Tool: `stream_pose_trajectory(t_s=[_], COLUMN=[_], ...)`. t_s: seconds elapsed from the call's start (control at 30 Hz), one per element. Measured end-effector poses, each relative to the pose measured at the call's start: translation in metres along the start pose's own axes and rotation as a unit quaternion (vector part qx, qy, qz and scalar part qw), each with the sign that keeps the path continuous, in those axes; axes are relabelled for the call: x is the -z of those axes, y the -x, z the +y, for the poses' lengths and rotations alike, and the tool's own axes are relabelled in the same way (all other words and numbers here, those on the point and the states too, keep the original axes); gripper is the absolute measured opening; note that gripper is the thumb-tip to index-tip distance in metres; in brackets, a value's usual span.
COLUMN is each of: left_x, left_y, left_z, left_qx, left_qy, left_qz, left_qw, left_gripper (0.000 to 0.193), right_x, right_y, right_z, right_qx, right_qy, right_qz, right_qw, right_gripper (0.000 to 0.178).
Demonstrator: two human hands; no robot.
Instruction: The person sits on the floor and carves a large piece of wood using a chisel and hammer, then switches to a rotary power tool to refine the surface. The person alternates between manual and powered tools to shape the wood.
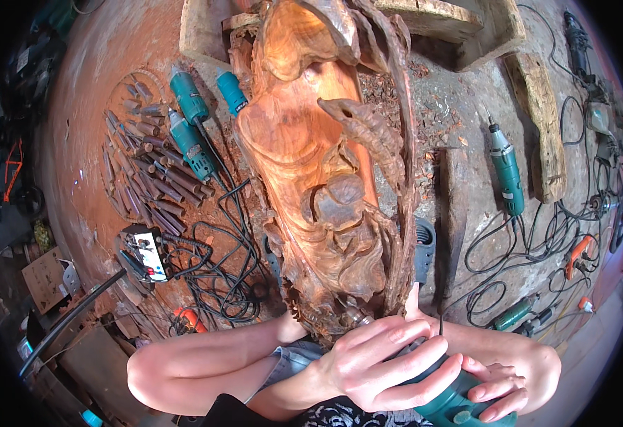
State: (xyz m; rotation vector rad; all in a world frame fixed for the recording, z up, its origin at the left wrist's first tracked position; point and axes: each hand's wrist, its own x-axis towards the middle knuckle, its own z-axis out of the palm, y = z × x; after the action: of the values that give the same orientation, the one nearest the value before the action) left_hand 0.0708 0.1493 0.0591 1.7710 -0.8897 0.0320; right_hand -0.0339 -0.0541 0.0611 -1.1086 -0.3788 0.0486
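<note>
A large carved piece of reddish-brown wood (294, 142) with a rough, gnarled rim stands upright in front of me, its lower end between my legs. Both hands are on a green power tool (443, 395), a die grinder by its look, low in the view. My left hand (390, 363) lies over its front part, fingers curled around it. The fingers of my right hand (496, 388) wrap its body from the right. A metallic tip (354, 313) shows just beyond my left hand, against the wood's lower end. Whether it belongs to the tool is unclear.
Several chisels (158, 171) lie fanned out at left, beside green die grinders (190, 146) and tangled black cables (229, 277). A control box (144, 252) stands nearer. Another die grinder (505, 171) lies at right, near a wooden beam (539, 128) and more cords (496, 249).
</note>
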Motion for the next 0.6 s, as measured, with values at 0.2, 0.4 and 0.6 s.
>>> stream_pose_trajectory(t_s=[0.2,0.4,0.6], left_x=[0.0001,-0.0010,-0.0008], left_y=[0.0025,0.0026,0.0009], left_z=[0.0034,0.0047,0.0064], left_qx=[0.002,0.004,-0.007], left_qy=[-0.009,0.001,0.034], left_qz=[-0.007,0.004,0.004], left_qw=[1.000,1.000,0.999], left_gripper=[0.025,0.026,0.027], right_x=[0.0013,-0.0012,-0.0035], right_y=[0.0003,-0.0001,-0.0012], right_z=[0.0027,0.0067,0.0107], right_qx=[0.000,-0.002,-0.004], right_qy=[-0.006,-0.006,-0.009], right_qz=[-0.003,-0.006,-0.011], right_qw=[1.000,1.000,1.000], right_gripper=[0.061,0.062,0.063])
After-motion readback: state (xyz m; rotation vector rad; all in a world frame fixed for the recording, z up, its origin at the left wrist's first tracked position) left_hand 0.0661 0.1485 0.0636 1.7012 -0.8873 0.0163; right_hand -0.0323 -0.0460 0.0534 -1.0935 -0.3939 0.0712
